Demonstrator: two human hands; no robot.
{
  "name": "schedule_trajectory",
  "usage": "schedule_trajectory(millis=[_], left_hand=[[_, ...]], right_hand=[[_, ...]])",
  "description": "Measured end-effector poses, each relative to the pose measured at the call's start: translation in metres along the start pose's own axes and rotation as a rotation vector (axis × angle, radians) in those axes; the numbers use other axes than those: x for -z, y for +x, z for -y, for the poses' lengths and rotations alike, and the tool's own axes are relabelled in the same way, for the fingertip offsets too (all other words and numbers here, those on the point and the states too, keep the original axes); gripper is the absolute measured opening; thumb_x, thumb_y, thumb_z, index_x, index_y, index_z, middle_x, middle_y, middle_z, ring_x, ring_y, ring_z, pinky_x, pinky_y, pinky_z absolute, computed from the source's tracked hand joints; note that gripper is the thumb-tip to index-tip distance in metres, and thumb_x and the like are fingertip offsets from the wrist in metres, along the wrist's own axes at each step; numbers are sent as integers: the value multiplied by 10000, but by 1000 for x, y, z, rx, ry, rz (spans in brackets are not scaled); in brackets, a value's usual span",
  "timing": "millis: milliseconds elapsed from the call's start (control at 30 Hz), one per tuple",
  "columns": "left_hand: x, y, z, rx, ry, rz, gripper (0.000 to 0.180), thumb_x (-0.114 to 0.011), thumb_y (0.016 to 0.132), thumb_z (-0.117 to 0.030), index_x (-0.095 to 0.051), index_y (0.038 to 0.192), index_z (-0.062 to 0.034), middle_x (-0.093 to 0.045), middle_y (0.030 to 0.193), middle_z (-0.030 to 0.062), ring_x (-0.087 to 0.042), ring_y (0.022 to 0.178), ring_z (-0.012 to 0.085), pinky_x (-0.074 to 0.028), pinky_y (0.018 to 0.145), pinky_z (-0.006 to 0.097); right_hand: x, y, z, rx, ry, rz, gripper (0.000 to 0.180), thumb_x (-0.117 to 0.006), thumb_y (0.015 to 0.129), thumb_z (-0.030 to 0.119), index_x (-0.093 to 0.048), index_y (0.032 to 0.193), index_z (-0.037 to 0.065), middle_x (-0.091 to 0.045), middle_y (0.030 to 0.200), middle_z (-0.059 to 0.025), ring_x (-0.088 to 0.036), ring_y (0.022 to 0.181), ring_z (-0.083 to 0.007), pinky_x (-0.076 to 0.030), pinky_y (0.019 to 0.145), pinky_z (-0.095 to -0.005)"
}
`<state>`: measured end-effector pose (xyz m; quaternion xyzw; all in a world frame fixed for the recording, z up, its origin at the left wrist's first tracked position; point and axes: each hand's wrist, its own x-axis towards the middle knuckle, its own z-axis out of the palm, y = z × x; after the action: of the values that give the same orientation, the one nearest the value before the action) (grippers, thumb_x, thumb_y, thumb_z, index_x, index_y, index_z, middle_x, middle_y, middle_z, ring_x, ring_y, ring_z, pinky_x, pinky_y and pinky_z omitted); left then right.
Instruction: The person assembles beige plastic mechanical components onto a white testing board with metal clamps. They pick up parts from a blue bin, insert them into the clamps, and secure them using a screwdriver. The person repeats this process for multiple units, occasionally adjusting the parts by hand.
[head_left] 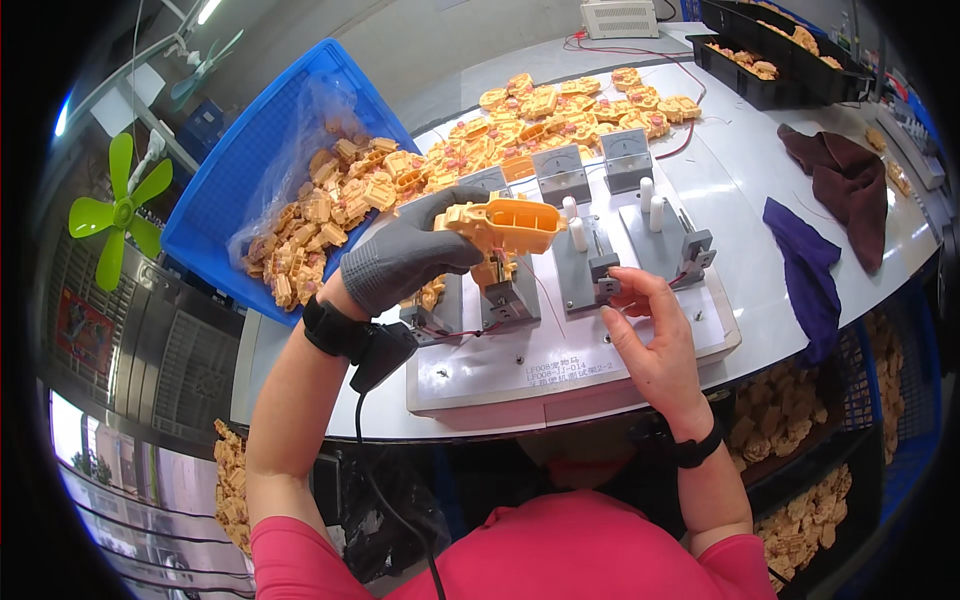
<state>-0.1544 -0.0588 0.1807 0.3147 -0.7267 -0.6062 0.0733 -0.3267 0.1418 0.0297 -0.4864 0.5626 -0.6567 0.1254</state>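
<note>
My left hand, in a grey glove, is closed around a yellow-orange plastic housing with an open oval hollow, holding it above the left part of a test fixture. My bare right hand has its thumb and forefinger at a small grey clamp block on the fixture's middle station, apparently pinching it. White upright handles stand behind that block. Small panel meters line the back of the fixture. Another grey block sits on the right station.
Many similar housings lie behind the meters. A tilted blue crate of more housings stands at the left. Purple and dark brown cloths lie at the right. Black trays and a power supply are at the back.
</note>
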Motion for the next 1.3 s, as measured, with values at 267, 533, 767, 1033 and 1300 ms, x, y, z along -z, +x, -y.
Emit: schedule_trajectory(millis=[267, 533, 767, 1033, 1300], left_hand=[[-7, -2, -7, 1, 98, -12, 682, -670, 827, -51, -397, 1453, -51, -590, 1169, 63, -608, 968, 95, -513, 836, 233], [5, 9, -6, -55, 214, 27, 656, -667, 850, -66, -412, 1453, -37, -595, 1191, 78, -616, 983, 113, -530, 887, 255], [17, 23, -7, -38, 54, 160, 339, -628, 930, -209, -594, 1234, -62, -579, 1015, 20, -598, 907, 99, -533, 818, 272], [21, 56, -17, 199, -126, 170, 256, -664, 918, -305, -602, 1019, -77, -572, 868, 6, -539, 717, 101, -472, 643, 250], [13, 64, -26, 250, -97, 102, 388, -698, 900, -361, -591, 1101, -47, -596, 857, 20, -587, 698, 117, -515, 620, 247]], right_hand=[[0, -1, -1, -2, 12, -2, 396, -664, 893, 55, -571, 1278, 50, -611, 1112, -98, -607, 977, -209, -490, 855, -325], [1, 1, 0, -43, 84, 14, 370, -678, 893, 85, -585, 1249, 48, -626, 1083, -86, -617, 932, -182, -485, 822, -307], [7, 1, 1, -78, 146, 71, 268, -709, 878, 111, -600, 1116, 58, -621, 941, -44, -581, 842, -133, -485, 761, -279], [7, 1, 2, -39, 167, 48, 251, -716, 871, 110, -595, 1085, 61, -593, 910, -45, -560, 801, -131, -487, 743, -276], [6, 2, -1, -23, 164, 51, 246, -712, 872, 107, -595, 1084, 59, -567, 874, -39, -543, 777, -128, -482, 727, -273]])
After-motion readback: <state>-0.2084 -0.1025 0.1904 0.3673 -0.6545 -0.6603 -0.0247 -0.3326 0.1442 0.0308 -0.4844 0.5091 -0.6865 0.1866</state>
